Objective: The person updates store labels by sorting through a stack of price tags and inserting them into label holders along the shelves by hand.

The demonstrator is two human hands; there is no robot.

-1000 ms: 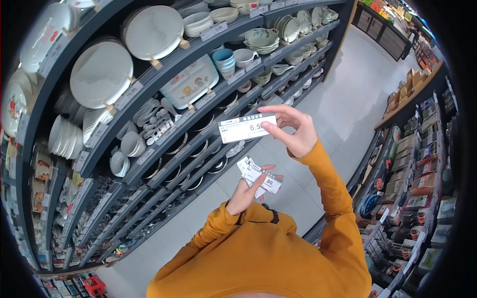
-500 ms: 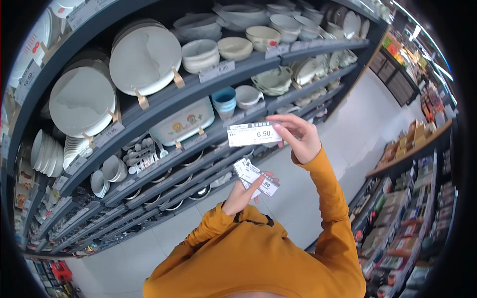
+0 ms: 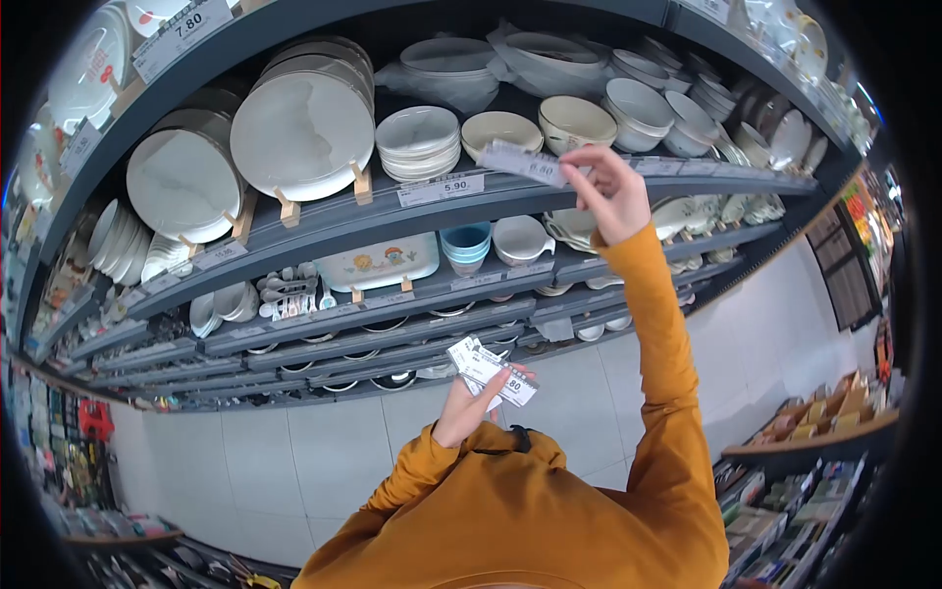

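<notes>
Pinched by its right end, a slightly blurred white price tag [image 3: 520,163] is in my right hand [image 3: 613,191], raised before the upper shelf's front edge. Just behind the tag stand a cream bowl [image 3: 500,133] and a larger patterned bowl [image 3: 577,122]. Lower down, near my chest, my left hand [image 3: 464,410] is closed on a fanned bunch of price tags [image 3: 488,370], its thumb across them. One of these tags shows "80". A shelf label reading 5.90 [image 3: 442,188] sits on the rail left of my right hand.
Large white plates [image 3: 302,135] lean on wooden pegs at the left of the shelf [image 3: 334,218]. Below are a cartoon tray [image 3: 381,263], blue cups [image 3: 466,245] and a white mug [image 3: 520,239]. Another display [image 3: 814,428] stands at the right, across the tiled floor [image 3: 343,452].
The view has turned toward the shelf. My right hand has lifted its tag up to the upper shelf's rail, while my left hand still holds the bunch low.
</notes>
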